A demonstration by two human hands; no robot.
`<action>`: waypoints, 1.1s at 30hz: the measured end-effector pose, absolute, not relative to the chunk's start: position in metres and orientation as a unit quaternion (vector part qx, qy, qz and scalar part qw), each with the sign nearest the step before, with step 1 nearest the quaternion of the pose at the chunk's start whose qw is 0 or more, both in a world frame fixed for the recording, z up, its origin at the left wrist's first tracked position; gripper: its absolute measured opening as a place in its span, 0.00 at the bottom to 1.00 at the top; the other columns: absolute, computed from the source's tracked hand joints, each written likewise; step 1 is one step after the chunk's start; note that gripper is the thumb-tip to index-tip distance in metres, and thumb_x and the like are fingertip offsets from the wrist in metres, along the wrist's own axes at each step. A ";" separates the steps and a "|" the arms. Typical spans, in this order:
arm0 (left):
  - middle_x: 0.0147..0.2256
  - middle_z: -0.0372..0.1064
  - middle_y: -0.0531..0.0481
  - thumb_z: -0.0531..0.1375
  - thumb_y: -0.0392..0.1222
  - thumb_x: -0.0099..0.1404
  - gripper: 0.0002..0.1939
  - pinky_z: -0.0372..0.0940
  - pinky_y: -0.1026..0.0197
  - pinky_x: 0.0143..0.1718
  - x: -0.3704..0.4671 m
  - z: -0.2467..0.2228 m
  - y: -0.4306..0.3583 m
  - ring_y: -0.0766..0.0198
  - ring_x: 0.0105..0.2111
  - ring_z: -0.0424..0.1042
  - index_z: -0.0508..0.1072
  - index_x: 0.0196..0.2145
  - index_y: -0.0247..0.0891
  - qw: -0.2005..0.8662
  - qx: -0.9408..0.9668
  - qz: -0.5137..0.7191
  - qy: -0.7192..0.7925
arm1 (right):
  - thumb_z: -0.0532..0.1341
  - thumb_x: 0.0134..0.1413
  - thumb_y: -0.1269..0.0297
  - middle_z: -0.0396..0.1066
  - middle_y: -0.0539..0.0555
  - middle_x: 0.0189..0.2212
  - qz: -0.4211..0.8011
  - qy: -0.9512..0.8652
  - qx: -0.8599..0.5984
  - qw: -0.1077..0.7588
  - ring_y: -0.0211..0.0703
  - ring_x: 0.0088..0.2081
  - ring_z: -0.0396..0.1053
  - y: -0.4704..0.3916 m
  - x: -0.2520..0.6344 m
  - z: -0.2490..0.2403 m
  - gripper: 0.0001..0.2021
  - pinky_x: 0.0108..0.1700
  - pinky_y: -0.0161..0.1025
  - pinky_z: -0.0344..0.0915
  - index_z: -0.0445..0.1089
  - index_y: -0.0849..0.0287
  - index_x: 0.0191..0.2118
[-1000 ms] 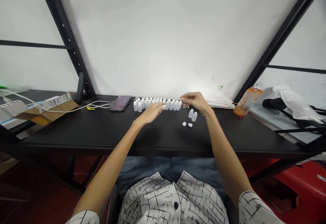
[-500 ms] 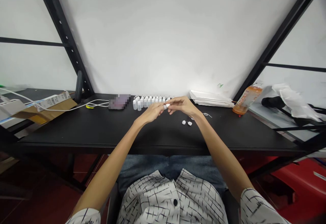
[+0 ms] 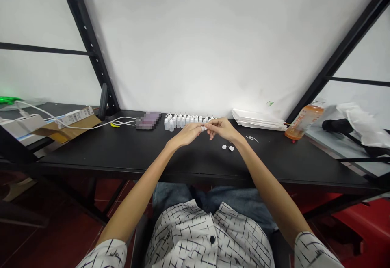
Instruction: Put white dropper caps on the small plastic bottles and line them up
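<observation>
My left hand (image 3: 191, 133) and my right hand (image 3: 222, 128) meet over the black table. Pinched between their fingertips is a small white plastic piece (image 3: 204, 128), mostly covered by the fingers, so whether it is a cap or a whole bottle is unclear. Both hands are closed on it. Just behind them stand rows of small white dropper bottles (image 3: 172, 125), upright and close together, partly hidden by my hands. Two small white plastic pieces (image 3: 231, 148) lie near my right wrist.
A phone (image 3: 148, 121) with a white cable (image 3: 91, 127) lies to the left, near an open cardboard box (image 3: 77, 128). At the back right are a stack of white sheets (image 3: 258, 119) and an orange drink bottle (image 3: 304, 121). A thin white strip (image 3: 252, 139) lies beyond my right forearm.
The camera view has shifted slightly, so the scene sits a little further right. My fingers have closed more tightly round the white piece, and my right thumb now covers more of it.
</observation>
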State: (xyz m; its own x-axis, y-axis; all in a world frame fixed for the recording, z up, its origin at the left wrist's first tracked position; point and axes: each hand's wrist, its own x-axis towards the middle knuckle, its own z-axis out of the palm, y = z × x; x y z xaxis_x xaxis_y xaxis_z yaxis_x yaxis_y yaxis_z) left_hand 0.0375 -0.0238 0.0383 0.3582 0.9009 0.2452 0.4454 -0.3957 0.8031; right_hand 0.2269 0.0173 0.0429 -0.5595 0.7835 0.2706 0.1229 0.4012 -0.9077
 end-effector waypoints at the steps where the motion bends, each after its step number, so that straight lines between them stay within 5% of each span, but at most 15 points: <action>1: 0.24 0.57 0.53 0.49 0.43 0.60 0.10 0.53 0.60 0.26 0.038 0.038 -0.024 0.64 0.25 0.57 0.67 0.30 0.38 0.322 0.757 0.352 0.446 | 0.70 0.45 0.42 0.68 0.50 0.17 0.448 -0.760 -0.305 0.360 0.36 0.17 0.68 0.018 0.226 0.041 0.25 0.22 0.34 0.68 0.70 0.62 0.23; 6: 0.25 0.59 0.53 0.49 0.43 0.61 0.08 0.54 0.61 0.27 0.037 0.039 -0.025 0.63 0.26 0.59 0.63 0.28 0.39 0.304 0.763 0.340 0.458 | 0.62 0.52 0.36 0.61 0.47 0.12 0.415 -0.773 -0.328 0.351 0.35 0.14 0.64 0.020 0.221 0.032 0.29 0.16 0.30 0.61 0.64 0.60 0.20; 11: 0.27 0.63 0.51 0.47 0.42 0.63 0.13 0.58 0.60 0.32 0.037 0.041 -0.027 0.61 0.29 0.63 0.70 0.35 0.36 0.269 0.791 0.315 0.450 | 0.59 0.58 0.38 0.64 0.48 0.15 0.376 -0.780 -0.333 0.373 0.33 0.15 0.65 0.020 0.217 0.028 0.27 0.15 0.28 0.59 0.64 0.60 0.24; 21: 0.33 0.71 0.48 0.49 0.40 0.62 0.15 0.60 0.58 0.38 0.038 0.041 -0.026 0.58 0.35 0.67 0.74 0.36 0.35 0.205 0.810 0.298 0.462 | 0.75 0.41 0.53 0.76 0.55 0.26 0.514 -0.728 -0.268 0.366 0.44 0.27 0.76 0.012 0.223 0.041 0.22 0.26 0.37 0.74 0.72 0.64 0.37; 33: 0.43 0.75 0.43 0.49 0.37 0.63 0.20 0.64 0.54 0.46 0.040 0.042 -0.030 0.54 0.41 0.71 0.74 0.47 0.33 0.181 0.809 0.275 0.486 | 0.62 0.55 0.39 0.68 0.53 0.14 0.424 -0.774 -0.340 0.325 0.36 0.16 0.67 0.018 0.218 0.030 0.28 0.16 0.29 0.62 0.68 0.63 0.21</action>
